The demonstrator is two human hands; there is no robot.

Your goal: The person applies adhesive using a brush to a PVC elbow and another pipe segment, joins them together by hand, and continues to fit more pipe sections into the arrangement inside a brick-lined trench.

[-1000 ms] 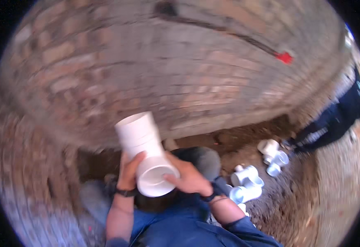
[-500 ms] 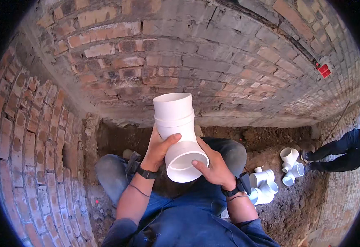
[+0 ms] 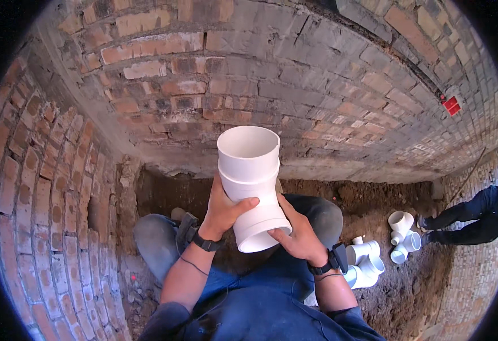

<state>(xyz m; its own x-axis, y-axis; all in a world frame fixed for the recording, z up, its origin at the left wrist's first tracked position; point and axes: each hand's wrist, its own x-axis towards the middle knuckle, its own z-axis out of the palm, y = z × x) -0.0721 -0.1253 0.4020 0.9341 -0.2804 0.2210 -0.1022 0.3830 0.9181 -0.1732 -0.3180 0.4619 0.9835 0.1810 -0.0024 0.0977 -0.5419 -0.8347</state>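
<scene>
Between my two hands I hold a white plastic pipe fitting (image 3: 250, 170), raised above my lap. Its wide upper mouth faces up and away, and a second round opening faces down toward me. My left hand (image 3: 226, 208) grips its left side, the thumb lying across the front. My right hand (image 3: 301, 234) closes on the lower right side, with the thumb hooked into the lower opening. The fingers behind the fitting are hidden.
To my right, several white pipe fittings (image 3: 365, 265) lie on the dirt floor (image 3: 399, 290), with another cluster of fittings (image 3: 398, 220) farther off. A person's legs (image 3: 470, 216) are at the far right. Brick walls (image 3: 163, 85) stand ahead and at left; a red box (image 3: 451, 105) is on the wall.
The fitting has tipped so that its upper mouth shows more and its lower opening less. It has shifted slightly right, with both hands still on it.
</scene>
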